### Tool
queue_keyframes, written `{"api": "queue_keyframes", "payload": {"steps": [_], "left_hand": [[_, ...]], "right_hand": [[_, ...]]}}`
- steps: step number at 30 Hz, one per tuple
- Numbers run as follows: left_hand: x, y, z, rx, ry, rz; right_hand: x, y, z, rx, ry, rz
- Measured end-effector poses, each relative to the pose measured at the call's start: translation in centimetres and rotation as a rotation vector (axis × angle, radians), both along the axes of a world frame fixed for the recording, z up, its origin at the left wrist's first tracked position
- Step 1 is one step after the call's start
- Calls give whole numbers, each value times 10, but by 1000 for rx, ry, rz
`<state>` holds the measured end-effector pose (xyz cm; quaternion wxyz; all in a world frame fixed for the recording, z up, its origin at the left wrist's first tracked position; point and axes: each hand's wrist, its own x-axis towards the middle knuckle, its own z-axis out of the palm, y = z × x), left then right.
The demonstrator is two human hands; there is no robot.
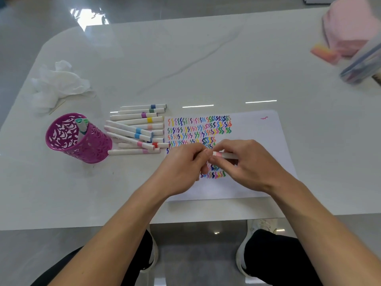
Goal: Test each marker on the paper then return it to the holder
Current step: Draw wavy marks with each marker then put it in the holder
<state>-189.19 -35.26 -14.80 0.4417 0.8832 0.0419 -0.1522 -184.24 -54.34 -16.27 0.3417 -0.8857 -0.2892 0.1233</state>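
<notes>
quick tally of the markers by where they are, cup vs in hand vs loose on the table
markers in cup, inside the cup: 2
held marker, between left hand and right hand: 1
loose markers on the table: about 12, since some overlap
total: about 15

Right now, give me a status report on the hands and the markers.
Left hand and right hand both on one pink-banded marker over the paper. Purple holder holds two markers; loose markers lie beside it. Nothing blocking.
</notes>
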Motion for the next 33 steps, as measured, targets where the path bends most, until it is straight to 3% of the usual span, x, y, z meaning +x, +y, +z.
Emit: {"api": "queue_keyframes", "payload": {"steps": [19,33], "left_hand": [[14,-18,5,-71,-59,126],[19,-18,3,-94,-140,240]], "right_hand": [[0,-10,-2,-46,-182,-56],[4,-13,-5,8,-62,-141]]}}
